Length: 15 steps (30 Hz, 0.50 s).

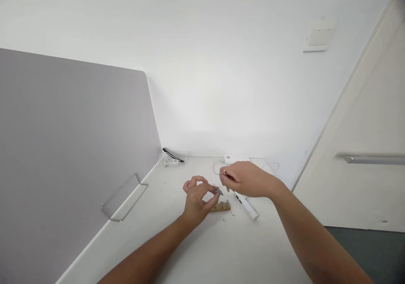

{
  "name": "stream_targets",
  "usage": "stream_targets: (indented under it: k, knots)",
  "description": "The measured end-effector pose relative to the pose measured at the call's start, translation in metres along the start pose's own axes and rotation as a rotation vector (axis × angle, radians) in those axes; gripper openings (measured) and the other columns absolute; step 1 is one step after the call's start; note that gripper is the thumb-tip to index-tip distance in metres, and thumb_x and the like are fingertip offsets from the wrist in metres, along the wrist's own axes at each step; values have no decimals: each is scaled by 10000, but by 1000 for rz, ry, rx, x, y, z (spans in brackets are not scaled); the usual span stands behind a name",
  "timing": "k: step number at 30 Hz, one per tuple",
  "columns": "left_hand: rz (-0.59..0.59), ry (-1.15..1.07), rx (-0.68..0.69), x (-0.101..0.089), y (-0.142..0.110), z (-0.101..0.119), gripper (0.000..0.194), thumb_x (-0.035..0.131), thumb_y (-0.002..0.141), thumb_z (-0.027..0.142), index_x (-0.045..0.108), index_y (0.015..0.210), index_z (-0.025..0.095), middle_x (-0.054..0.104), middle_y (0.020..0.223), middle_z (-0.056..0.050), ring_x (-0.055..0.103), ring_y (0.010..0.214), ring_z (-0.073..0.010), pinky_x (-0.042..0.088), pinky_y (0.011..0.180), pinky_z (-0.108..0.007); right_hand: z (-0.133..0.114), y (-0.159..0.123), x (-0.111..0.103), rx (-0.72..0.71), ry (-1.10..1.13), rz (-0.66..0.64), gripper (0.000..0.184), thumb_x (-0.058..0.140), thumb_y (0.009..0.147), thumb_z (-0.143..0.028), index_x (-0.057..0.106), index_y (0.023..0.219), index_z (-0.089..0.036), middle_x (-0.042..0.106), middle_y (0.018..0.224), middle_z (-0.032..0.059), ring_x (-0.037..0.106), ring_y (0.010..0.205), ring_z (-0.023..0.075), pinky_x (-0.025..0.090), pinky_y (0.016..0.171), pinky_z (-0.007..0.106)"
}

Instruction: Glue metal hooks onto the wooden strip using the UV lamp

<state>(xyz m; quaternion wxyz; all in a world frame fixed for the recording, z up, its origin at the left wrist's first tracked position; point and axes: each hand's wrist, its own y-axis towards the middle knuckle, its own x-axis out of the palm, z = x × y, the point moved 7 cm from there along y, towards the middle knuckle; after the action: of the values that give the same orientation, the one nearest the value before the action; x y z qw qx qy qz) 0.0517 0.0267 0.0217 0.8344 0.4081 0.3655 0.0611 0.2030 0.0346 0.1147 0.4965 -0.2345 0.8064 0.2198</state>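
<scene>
My left hand (198, 197) pinches a small grey metal piece (220, 191) between thumb and index finger, its other fingers loosely curled. Close by on the right, my right hand (242, 178) is closed around a thin tool (224, 172). The tool's pale end shows above the fingers and a greyish tip points down; its kind is not clear. Below the left hand, a narrow wooden block (224, 209) lies on the white table with several small metal fittings on top. The left hand partly covers the block's left end.
A long white device (246, 207) lies right of the block. At the back are another white device (236, 159) with a cable and a black-edged object (173, 155) among white cables. A grey partition (79, 149) with a wire bracket (125, 197) borders the table (202, 254) on the left.
</scene>
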Motion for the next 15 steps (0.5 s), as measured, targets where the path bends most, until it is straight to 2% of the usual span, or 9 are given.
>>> stream_targets:
  k: [2, 4, 8, 10, 15]
  knots:
    - [-9, -3, -12, 1, 0, 0, 130, 692, 859, 181, 676, 745, 241, 805, 803, 25, 636, 1046, -278, 274, 909, -453, 0, 2, -8, -1, 3, 75, 326, 417, 1036, -328, 597, 787, -217, 643, 686, -9, 517, 603, 142, 331, 566, 268]
    - [-15, -10, -30, 0, 0, 0, 117, 690, 863, 188, 689, 762, 246, 801, 800, 18, 632, 1055, -285, 281, 908, -458, -5, 2, -10, -55, 83, 90, 285, 427, 1040, -317, 661, 899, -234, 672, 738, -11, 550, 639, 143, 362, 584, 259]
    - [-35, -37, -87, 1, 1, -5, 92, 691, 869, 212, 719, 793, 256, 780, 770, 0, 611, 1095, -306, 305, 900, -462, -22, -5, -4, -253, 336, 3, 265, 436, 1041, -275, 695, 1006, -232, 720, 837, -5, 608, 664, 127, 425, 602, 238]
    - [-47, -44, -110, 2, 0, -7, 82, 698, 869, 217, 726, 805, 262, 782, 782, 0, 603, 1115, -312, 305, 907, -469, -25, -9, -3, -309, 413, -22, 286, 417, 1054, -281, 696, 1041, -221, 741, 894, 12, 649, 710, 133, 456, 622, 237]
    - [-20, -46, -137, 4, -1, -13, 93, 727, 841, 185, 727, 801, 269, 786, 783, 14, 615, 1114, -309, 281, 941, -497, -14, -13, -10, -265, 294, 63, 300, 430, 1058, -308, 713, 1012, -220, 715, 764, 2, 631, 674, 141, 442, 636, 252]
